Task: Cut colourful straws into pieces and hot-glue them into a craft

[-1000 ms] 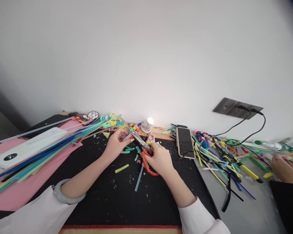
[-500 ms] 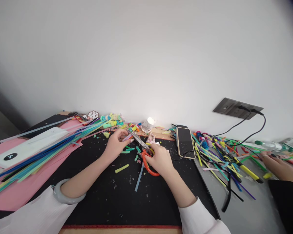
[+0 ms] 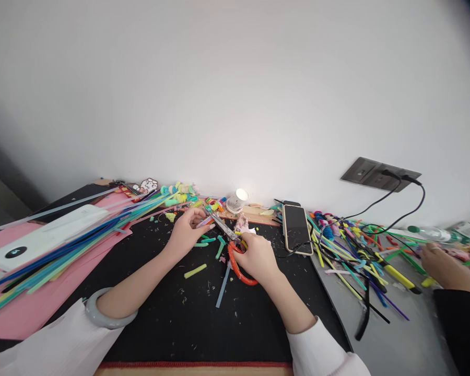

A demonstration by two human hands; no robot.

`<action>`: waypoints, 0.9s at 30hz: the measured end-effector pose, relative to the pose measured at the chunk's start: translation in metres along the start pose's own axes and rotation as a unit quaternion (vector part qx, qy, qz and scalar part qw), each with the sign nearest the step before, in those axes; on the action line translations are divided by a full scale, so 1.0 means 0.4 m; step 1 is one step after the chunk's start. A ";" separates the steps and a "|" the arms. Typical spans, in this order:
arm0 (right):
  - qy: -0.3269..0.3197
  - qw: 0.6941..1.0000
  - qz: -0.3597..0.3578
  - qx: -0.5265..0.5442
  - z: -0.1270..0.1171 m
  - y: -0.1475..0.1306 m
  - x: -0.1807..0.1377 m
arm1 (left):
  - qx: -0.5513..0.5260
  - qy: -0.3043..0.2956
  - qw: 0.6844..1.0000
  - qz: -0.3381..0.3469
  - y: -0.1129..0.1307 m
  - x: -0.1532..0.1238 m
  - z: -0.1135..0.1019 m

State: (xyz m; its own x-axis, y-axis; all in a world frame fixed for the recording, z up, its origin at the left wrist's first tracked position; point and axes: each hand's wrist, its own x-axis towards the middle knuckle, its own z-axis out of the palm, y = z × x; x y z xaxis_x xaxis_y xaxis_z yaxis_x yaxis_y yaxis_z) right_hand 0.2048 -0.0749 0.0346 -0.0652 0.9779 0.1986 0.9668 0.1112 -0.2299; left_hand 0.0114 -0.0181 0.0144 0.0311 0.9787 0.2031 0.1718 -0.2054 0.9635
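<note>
My right hand [image 3: 258,258] grips the orange handles of a pair of scissors [image 3: 235,258], whose metal blades [image 3: 221,225] point up and left. My left hand [image 3: 188,230] pinches a thin pinkish straw piece [image 3: 204,221] and holds it at the blades. Both hands rest over a black mat [image 3: 188,318] strewn with short cut straw bits, among them a yellow-green piece [image 3: 195,270] and a pale blue one [image 3: 222,285].
A bundle of long coloured straws [image 3: 74,243] lies on pink paper [image 3: 35,308] at left, beside a white box [image 3: 47,235]. A phone [image 3: 296,227], a small paper cup [image 3: 237,200], more straws and cables [image 3: 360,250] lie right. Another person's hand [image 3: 446,269] works at far right.
My hands have stayed almost still; the scissor handles have shifted slightly. The other person's hand at far right has moved a little up and left among the straws.
</note>
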 end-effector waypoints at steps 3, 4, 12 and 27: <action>-0.007 1.000 0.003 0.003 0.000 -0.001 -0.001 | -0.007 -0.001 1.000 0.001 -0.004 0.003 0.000; -0.010 1.000 0.006 0.005 0.000 -0.001 -0.001 | -0.010 0.000 1.000 0.002 -0.006 0.003 0.000; 0.031 0.998 0.029 0.047 0.009 0.014 0.006 | -0.014 0.003 1.000 -0.001 -0.004 0.002 -0.001; 0.048 0.994 0.014 0.093 -0.002 0.007 -0.004 | -0.035 -0.015 0.999 -0.033 0.000 -0.005 -0.002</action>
State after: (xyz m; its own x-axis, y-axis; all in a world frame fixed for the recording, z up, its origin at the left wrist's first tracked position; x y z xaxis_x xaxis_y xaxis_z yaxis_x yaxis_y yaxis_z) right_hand 0.2077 -0.0761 0.0344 -0.0067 0.9608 0.2773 0.9052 0.1237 -0.4066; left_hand 0.0107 -0.0199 0.0143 0.0512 0.9896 0.1347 0.1043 -0.1394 0.9847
